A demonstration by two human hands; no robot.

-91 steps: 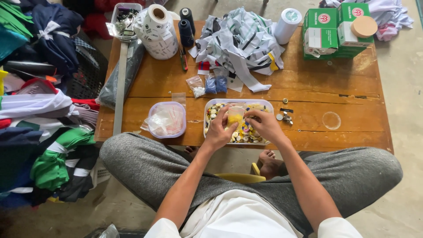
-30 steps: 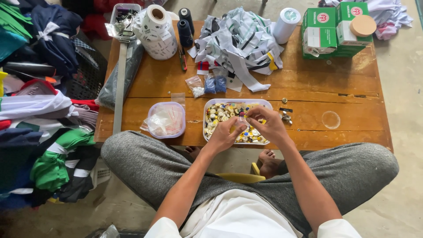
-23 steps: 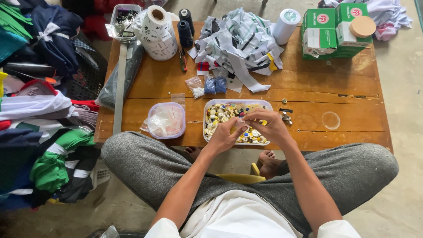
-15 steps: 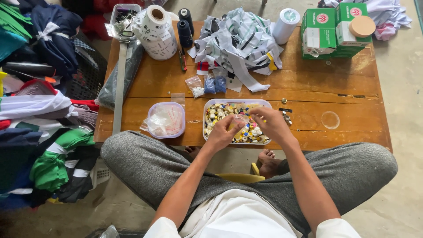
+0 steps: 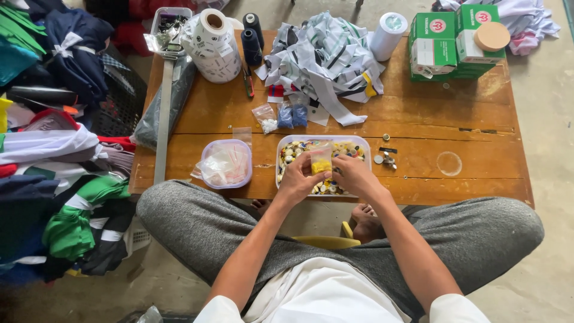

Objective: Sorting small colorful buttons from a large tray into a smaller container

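Note:
My left hand (image 5: 297,179) and my right hand (image 5: 354,173) meet over a white tray of mixed buttons (image 5: 285,143) at the near edge of the wooden table (image 5: 418,119). Between their fingertips they hold up a small clear plastic bag (image 5: 321,160) with yellow buttons in its bottom. The bag stands upright above the tray. Both hands pinch its sides.
A lidded tub of small clear bags (image 5: 225,162) sits left of the tray. Little bags of white and blue buttons (image 5: 282,116), a pile of striped fabric strips (image 5: 326,57), a label roll (image 5: 213,42), thread cones (image 5: 252,37), green boxes (image 5: 454,37) and clothing heaps (image 5: 54,149) lie around.
The hands had lowered into the tray, picking among the buttons; now they have lifted slightly and hold the small bag with yellow buttons upright between them again.

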